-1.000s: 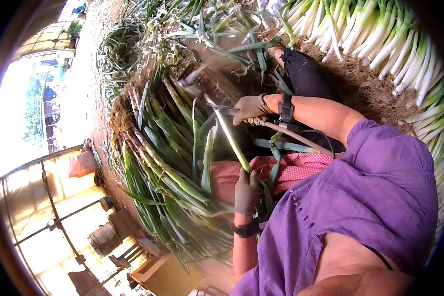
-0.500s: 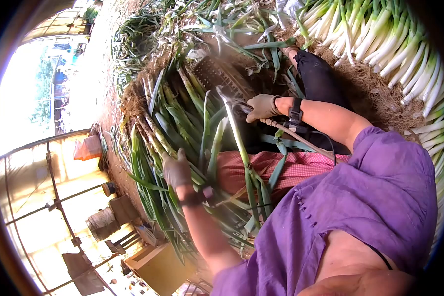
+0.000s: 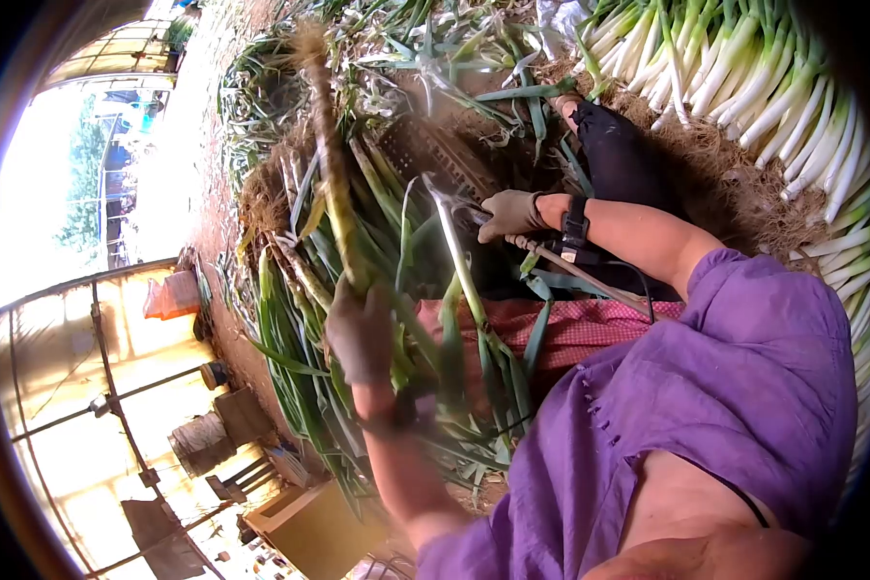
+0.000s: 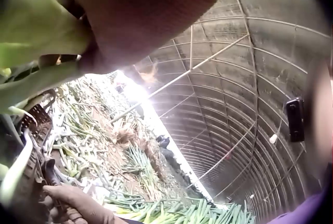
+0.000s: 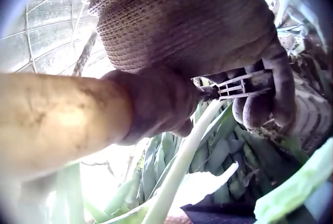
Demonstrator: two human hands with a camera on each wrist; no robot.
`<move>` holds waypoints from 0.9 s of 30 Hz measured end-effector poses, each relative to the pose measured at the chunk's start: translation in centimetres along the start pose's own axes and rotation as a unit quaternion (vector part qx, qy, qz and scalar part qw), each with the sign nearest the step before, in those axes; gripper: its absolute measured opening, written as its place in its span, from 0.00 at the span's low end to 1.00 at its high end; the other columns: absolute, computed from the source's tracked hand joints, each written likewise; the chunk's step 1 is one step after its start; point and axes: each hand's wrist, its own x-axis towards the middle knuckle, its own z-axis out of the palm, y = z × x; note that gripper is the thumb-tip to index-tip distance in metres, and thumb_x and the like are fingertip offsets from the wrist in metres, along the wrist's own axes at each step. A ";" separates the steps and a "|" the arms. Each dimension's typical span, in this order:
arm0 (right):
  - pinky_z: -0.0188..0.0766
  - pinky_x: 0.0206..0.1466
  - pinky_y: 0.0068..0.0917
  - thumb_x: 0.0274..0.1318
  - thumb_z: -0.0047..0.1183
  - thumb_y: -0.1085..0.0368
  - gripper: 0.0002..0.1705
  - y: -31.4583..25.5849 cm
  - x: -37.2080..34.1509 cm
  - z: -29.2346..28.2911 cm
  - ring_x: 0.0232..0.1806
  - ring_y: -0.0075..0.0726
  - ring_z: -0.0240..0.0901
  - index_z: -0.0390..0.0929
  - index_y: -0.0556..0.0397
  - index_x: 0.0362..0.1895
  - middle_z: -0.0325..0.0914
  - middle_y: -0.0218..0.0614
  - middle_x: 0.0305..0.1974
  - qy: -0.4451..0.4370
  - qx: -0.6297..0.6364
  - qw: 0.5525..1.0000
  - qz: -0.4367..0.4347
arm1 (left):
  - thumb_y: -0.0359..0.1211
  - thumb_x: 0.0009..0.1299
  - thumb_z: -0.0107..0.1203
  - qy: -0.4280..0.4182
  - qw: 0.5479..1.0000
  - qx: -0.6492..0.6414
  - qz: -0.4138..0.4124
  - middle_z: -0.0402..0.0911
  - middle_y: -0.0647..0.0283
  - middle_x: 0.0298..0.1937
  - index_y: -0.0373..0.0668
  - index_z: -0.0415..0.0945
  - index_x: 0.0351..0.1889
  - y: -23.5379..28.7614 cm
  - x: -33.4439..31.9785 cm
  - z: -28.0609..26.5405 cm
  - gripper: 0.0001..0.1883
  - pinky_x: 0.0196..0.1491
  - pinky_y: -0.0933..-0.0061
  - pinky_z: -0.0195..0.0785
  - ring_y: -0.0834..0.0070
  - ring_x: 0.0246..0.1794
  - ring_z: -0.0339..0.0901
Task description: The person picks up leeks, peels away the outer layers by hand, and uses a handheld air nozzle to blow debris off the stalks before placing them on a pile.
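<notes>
In the head view my gloved left hand (image 3: pixel 360 329) grips an unpeeled green onion (image 3: pixel 336 198) by its leafy part, its roots pointing up and away. Below and around that hand spreads a heap of unpeeled green onions (image 3: pixel 295 362). My gloved right hand (image 3: pixel 510 215) holds an air gun fed by a brown hose (image 3: pixel 590 269); the right wrist view shows the fingers curled round its metal end (image 5: pixel 237 86). Just left of the right hand, a peeled white-stemmed green onion (image 3: pixel 462 261) lies across the checked cloth on the lap.
Beyond the right hand stands a brown perforated crate (image 3: pixel 445 159). Cleaned green onions (image 3: pixel 725 87) are stacked in rows at the upper right, roots inward. Stripped leaves (image 3: pixel 387 58) litter the ground at the top. A yellow-brown box (image 3: pixel 319 532) sits at the bottom.
My left hand has let go of the peeled green onion, reached left to the heap and lifted an unpeeled one. The right hand stays nearly in place with the air gun.
</notes>
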 end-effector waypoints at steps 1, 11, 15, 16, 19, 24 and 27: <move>0.71 0.23 0.31 0.52 0.61 0.52 0.20 0.4 0.5 0.1 0.18 0.32 0.73 0.77 0.60 0.29 0.76 0.36 0.19 0.004 0.006 1.000 -0.009 | 0.39 0.66 0.52 -0.012 1.000 0.017 0.001 0.84 0.53 0.30 0.39 0.80 0.43 0.1 1.1 1.0 0.15 0.39 0.61 0.74 0.57 0.32 0.84; 0.68 0.15 0.28 0.58 0.61 0.54 0.20 -2.8 -10.5 2.3 0.13 0.31 0.72 0.69 0.56 0.39 0.73 0.35 0.17 -0.094 0.031 0.995 -0.018 | 0.45 0.62 0.64 -0.237 0.951 0.172 -0.098 0.86 0.55 0.32 0.35 0.85 0.39 -13.4 9.4 11.5 0.21 0.40 0.64 0.76 0.65 0.32 0.84; 0.70 0.21 0.30 0.56 0.61 0.55 0.19 -1.2 -10.8 4.3 0.17 0.34 0.76 0.70 0.55 0.40 0.74 0.39 0.18 -0.073 -0.013 0.997 -0.036 | 0.44 0.60 0.64 -0.250 0.957 0.120 -0.080 0.86 0.56 0.31 0.35 0.85 0.40 -13.0 8.5 11.1 0.20 0.39 0.64 0.76 0.66 0.32 0.84; 0.71 0.23 0.32 0.56 0.60 0.54 0.20 -1.8 -11.3 4.1 0.19 0.36 0.77 0.70 0.55 0.40 0.74 0.41 0.19 -0.073 -0.020 0.997 -0.029 | 0.44 0.60 0.64 -0.241 0.954 0.160 -0.080 0.86 0.54 0.32 0.35 0.84 0.40 -10.1 7.9 10.4 0.21 0.40 0.63 0.76 0.64 0.33 0.84; 0.72 0.29 0.36 0.51 0.60 0.50 0.23 -0.3 -10.9 5.6 0.24 0.41 0.79 0.73 0.56 0.38 0.77 0.41 0.20 -0.036 -0.073 0.991 -0.102 | 0.45 0.58 0.62 -0.223 0.947 0.220 -0.075 0.86 0.47 0.34 0.34 0.84 0.41 -4.1 5.8 8.5 0.23 0.44 0.59 0.77 0.55 0.38 0.85; 0.73 0.33 0.38 0.48 0.59 0.48 0.24 1.0 -10.6 6.3 0.25 0.43 0.80 0.75 0.57 0.37 0.80 0.41 0.22 0.030 -0.171 0.970 -0.172 | 0.43 0.60 0.63 -0.192 0.966 0.166 -0.056 0.86 0.48 0.35 0.35 0.84 0.43 -9.0 6.9 9.1 0.21 0.44 0.60 0.77 0.56 0.38 0.85; 0.73 0.25 0.36 0.51 0.58 0.52 0.21 -2.8 -11.6 5.1 0.19 0.40 0.79 0.75 0.57 0.37 0.80 0.41 0.21 -0.033 -0.065 0.997 -0.036 | 0.44 0.61 0.63 -0.182 0.965 0.184 -0.032 0.86 0.48 0.35 0.35 0.83 0.44 -9.2 6.7 9.5 0.21 0.44 0.59 0.76 0.55 0.38 0.85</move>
